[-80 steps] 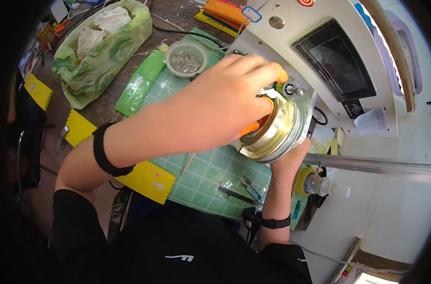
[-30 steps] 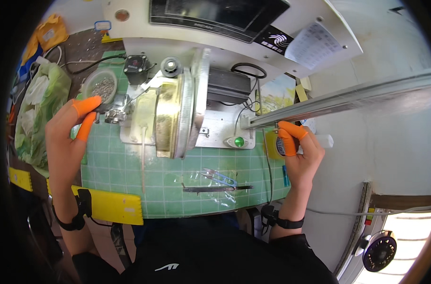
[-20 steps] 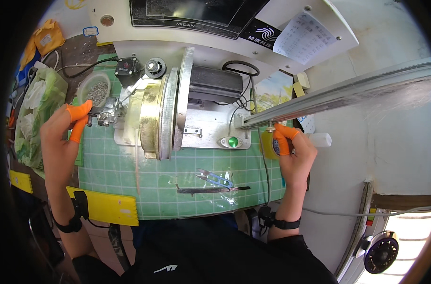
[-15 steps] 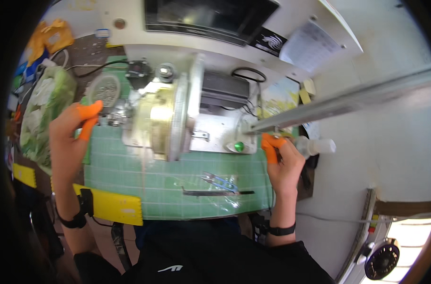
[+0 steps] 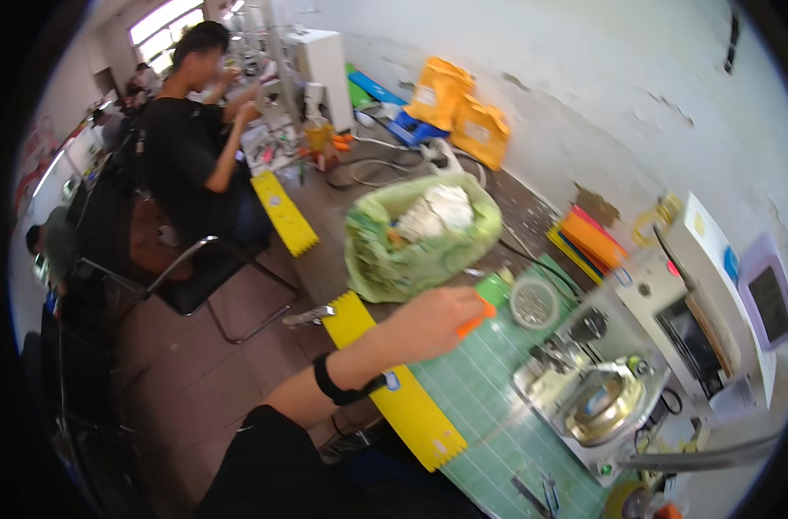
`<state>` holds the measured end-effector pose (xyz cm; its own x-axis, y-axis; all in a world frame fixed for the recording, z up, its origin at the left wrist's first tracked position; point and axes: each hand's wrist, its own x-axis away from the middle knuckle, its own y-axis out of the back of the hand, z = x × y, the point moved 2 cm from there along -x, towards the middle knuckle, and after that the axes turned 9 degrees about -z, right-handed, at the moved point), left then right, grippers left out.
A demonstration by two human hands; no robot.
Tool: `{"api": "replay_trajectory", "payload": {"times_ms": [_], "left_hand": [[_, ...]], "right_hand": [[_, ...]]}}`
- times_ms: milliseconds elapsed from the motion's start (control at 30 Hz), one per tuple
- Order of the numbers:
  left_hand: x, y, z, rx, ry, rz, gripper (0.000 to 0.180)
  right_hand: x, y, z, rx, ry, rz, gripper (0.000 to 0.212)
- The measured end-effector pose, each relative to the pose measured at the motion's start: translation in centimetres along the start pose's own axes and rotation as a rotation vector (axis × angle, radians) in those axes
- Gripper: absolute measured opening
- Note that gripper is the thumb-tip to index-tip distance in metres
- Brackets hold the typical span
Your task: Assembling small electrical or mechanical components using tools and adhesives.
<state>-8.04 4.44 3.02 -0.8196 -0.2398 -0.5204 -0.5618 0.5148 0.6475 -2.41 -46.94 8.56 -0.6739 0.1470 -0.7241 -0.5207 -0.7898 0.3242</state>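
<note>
My left hand [image 5: 433, 327] is over the left edge of the green mat [image 5: 489, 372], with orange covers on its fingertips. Its fingers are drawn together; whatever they may hold is hidden. Just beyond them stands a round tub [image 5: 534, 303] of small metal pieces. To the right is a machine with a round brass-coloured metal part [image 5: 603, 411]. Of my right hand [image 5: 669, 512], only an orange fingertip shows at the bottom edge, so its grip cannot be seen. Blue-handled snips [image 5: 550, 495] and a dark thin tool [image 5: 530, 496] lie on the mat near me.
A green bag-lined container [image 5: 421, 233] with white material stands left of the mat. Yellow strips [image 5: 398, 381] edge the bench. A metal bar [image 5: 705, 457] juts in at right. Orange packets [image 5: 463, 112] lie by the wall. Another person [image 5: 182, 147] sits working at far left.
My view has swung left, bringing the green bag and the other person into sight. My left hand has moved off from beside the machine; my right hand has nearly left the picture.
</note>
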Motion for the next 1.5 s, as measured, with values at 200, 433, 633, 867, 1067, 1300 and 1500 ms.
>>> {"api": "replay_trajectory", "payload": {"times_ms": [200, 433, 633, 867, 1067, 1300, 1500], "left_hand": [[0.1, 1.2, -1.7, 0.115, -0.101, -0.009, 0.018], [-3.3, 2.4, -3.6, 0.192, -0.127, 0.077, 0.026], [-6.3, -0.3, -4.6, 0.221, -0.232, 0.127, 0.032], [-10.0, -3.6, -5.7, 0.287, -0.344, 0.222, 0.030], [-12.4, -6.8, -6.1, 0.411, -0.340, 0.333, 0.030], [-14.9, -10.9, -8.0, 0.561, -0.273, 0.589, 0.039], [-16.6, -10.1, -5.8, 0.812, -0.231, 0.879, 0.037]], "right_hand": [[2.8, -8.4, 7.8, -0.241, 0.067, 0.667, 0.039], [7.4, -21.7, 14.3, -0.655, 0.058, 0.783, 0.037], [10.7, -25.5, 10.6, -0.765, -0.425, 0.599, 0.029], [11.3, -28.2, 9.5, -0.857, -0.707, 0.297, 0.037], [10.2, -30.0, 9.4, -0.854, -0.655, 0.321, 0.032], [10.9, -30.8, 8.9, -0.804, -0.626, 0.160, 0.010], [10.2, -31.6, 7.6, -0.904, -0.781, 0.126, 0.013]]}}
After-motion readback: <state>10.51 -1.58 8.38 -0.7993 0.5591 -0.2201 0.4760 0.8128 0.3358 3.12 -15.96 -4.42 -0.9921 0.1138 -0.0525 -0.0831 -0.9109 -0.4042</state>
